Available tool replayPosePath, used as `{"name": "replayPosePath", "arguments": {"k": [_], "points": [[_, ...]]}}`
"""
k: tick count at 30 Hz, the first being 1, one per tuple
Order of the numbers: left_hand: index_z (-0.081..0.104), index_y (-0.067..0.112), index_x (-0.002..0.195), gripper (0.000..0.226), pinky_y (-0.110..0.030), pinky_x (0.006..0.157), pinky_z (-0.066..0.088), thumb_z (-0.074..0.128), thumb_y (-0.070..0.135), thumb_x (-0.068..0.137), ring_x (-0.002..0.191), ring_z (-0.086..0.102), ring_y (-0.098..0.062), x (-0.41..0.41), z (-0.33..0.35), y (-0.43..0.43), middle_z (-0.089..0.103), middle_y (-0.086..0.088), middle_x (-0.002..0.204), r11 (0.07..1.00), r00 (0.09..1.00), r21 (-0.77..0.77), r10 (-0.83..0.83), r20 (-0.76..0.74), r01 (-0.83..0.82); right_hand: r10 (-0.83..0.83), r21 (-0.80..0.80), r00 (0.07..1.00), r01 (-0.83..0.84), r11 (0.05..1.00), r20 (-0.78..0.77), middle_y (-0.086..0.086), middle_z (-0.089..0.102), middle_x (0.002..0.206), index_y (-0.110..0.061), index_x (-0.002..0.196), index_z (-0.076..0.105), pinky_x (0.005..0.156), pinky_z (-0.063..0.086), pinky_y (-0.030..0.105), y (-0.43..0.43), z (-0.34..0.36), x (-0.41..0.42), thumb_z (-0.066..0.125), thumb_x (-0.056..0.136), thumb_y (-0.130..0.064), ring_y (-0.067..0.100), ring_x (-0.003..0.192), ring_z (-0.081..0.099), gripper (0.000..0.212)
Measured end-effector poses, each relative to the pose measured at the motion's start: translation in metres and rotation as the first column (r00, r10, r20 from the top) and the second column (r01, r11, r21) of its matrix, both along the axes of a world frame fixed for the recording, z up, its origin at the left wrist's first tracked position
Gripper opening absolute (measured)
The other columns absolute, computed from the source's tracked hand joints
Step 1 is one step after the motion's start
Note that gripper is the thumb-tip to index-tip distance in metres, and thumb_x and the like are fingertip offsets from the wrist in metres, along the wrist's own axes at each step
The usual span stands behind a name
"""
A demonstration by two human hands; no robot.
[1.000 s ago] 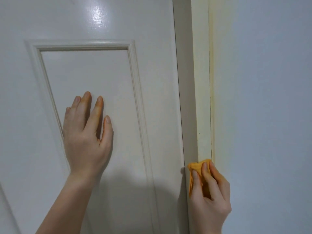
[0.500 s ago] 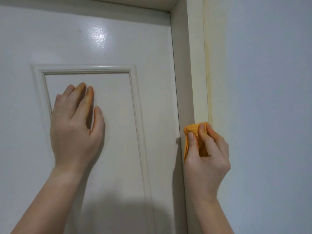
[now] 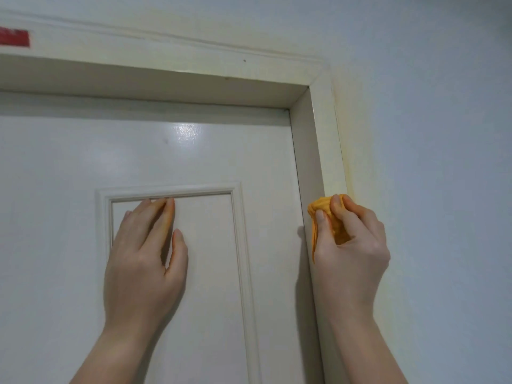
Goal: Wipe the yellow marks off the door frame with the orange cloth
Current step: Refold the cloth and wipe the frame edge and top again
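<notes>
Right hand [image 3: 350, 245] grasps the bunched orange cloth [image 3: 328, 217], pressed against the door frame [image 3: 329, 151]. Yellow marks [image 3: 349, 173] persist just above its fingertips; wiping looks unfinished. Left hand [image 3: 144, 261] lies flat, unclenched, on the door [image 3: 83, 156].

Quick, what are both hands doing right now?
Left hand: open, flat on the door, holding nothing.
Right hand: closed on the orange cloth, pressing it against the door frame.

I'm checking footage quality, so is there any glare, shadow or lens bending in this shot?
Head view: a bright glare patch on the door; soft shadows under the left hand and beside the right hand; the door frame leans and its top bows from the wide lens.
</notes>
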State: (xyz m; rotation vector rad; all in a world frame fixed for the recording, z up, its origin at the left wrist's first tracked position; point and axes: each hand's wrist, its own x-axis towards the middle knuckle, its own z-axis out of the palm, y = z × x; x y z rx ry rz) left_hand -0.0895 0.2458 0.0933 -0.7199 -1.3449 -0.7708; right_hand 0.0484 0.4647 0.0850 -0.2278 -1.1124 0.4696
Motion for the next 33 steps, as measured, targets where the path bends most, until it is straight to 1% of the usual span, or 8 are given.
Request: {"name": "replayPosePath", "arguments": {"k": [3, 5, 6, 8, 10, 18, 23, 33], "points": [[0.063, 0.002, 0.149, 0.049, -0.053, 0.121, 0.044, 0.057, 0.014, 0.102, 0.140, 0.055, -0.037, -0.002, 0.006, -0.001, 0.062, -0.014, 0.146, 1.000, 0.999, 0.012, -0.002, -0.038, 0.002, -0.017, 0.027, 1.000, 0.017, 1.000, 0.003, 0.003, 0.073, 0.122, -0.007, 0.121, 0.079, 0.100, 0.040, 0.006, 0.003, 0.020, -0.001, 0.080, 0.093, -0.014, 0.019, 0.115, 0.064, 0.029], [0.062, 0.003, 0.150, 0.051, -0.052, 0.124, 0.039, 0.058, 0.014, 0.100, 0.145, 0.050, -0.041, -0.003, 0.009, -0.002, 0.059, -0.017, 0.150, 0.999, 0.998, 0.028, 0.028, -0.056, -0.027, -0.027, 0.041, 1.000, 0.027, 0.999, 0.005, 0.004, 0.073, 0.122, -0.008, 0.121, 0.078, 0.099, 0.045, 0.019, 0.004, 0.033, 0.000, 0.080, 0.093, -0.015, 0.020, 0.114, 0.064, 0.029], [0.061, 0.003, 0.151, 0.052, -0.054, 0.126, 0.037, 0.058, 0.014, 0.100, 0.149, 0.047, -0.041, -0.002, 0.012, -0.002, 0.057, -0.017, 0.153, 0.999, 0.998, 0.031, 0.038, -0.054, -0.037, -0.027, 0.048, 1.000, 0.027, 0.998, 0.008, 0.004, 0.073, 0.122, -0.008, 0.121, 0.078, 0.098, 0.045, 0.020, 0.005, 0.039, 0.000, 0.079, 0.094, -0.015, 0.020, 0.114, 0.064, 0.028], [0.058, 0.005, 0.154, 0.055, -0.057, 0.130, 0.033, 0.057, 0.016, 0.100, 0.155, 0.043, -0.039, -0.001, 0.020, -0.004, 0.056, -0.016, 0.158, 0.998, 0.997, 0.012, 0.058, -0.041, -0.058, -0.030, 0.056, 0.999, 0.029, 0.998, 0.016, 0.003, 0.073, 0.121, -0.009, 0.120, 0.079, 0.097, 0.040, 0.015, 0.006, 0.052, 0.001, 0.079, 0.094, -0.016, 0.020, 0.112, 0.063, 0.027], [0.054, 0.007, 0.158, 0.058, -0.053, 0.134, 0.026, 0.056, 0.018, 0.101, 0.159, 0.039, -0.035, -0.001, 0.027, -0.004, 0.053, -0.013, 0.163, 0.997, 0.997, -0.021, 0.078, -0.016, -0.079, -0.042, 0.056, 0.999, 0.041, 0.998, 0.021, 0.003, 0.073, 0.119, -0.010, 0.119, 0.079, 0.094, 0.036, 0.011, 0.009, 0.063, 0.001, 0.078, 0.094, -0.017, 0.020, 0.111, 0.063, 0.025], [0.050, 0.013, 0.162, 0.061, -0.049, 0.136, 0.019, 0.053, 0.024, 0.101, 0.162, 0.035, -0.029, 0.001, 0.050, -0.012, 0.048, -0.006, 0.168, 0.986, 0.987, -0.051, 0.157, 0.023, -0.156, -0.037, 0.112, 0.999, 0.036, 0.993, 0.004, 0.002, 0.073, 0.115, -0.012, 0.116, 0.080, 0.085, 0.029, 0.007, 0.012, 0.106, 0.003, 0.078, 0.094, -0.018, 0.022, 0.105, 0.064, 0.023], [0.050, 0.013, 0.162, 0.062, -0.041, 0.137, 0.015, 0.053, 0.025, 0.101, 0.162, 0.034, -0.027, -0.002, 0.052, -0.013, 0.048, -0.004, 0.169, 0.978, 0.981, -0.073, 0.194, 0.007, -0.193, -0.053, 0.159, 0.999, 0.054, 0.986, -0.009, 0.005, 0.074, 0.115, -0.010, 0.117, 0.079, 0.081, 0.027, 0.010, 0.016, 0.141, 0.002, 0.077, 0.094, -0.016, 0.027, 0.105, 0.065, 0.023], [0.053, 0.014, 0.160, 0.063, -0.037, 0.136, 0.017, 0.044, 0.035, 0.101, 0.160, 0.039, -0.026, -0.015, 0.049, -0.027, 0.050, -0.004, 0.167, 0.986, 0.987, -0.040, 0.162, 0.014, -0.162, -0.038, 0.290, 0.999, 0.026, 0.957, 0.037, 0.005, 0.074, 0.123, -0.010, 0.119, 0.078, 0.092, 0.030, 0.010, 0.028, 0.196, 0.005, 0.074, 0.095, -0.014, 0.027, 0.117, 0.066, 0.024]]}}
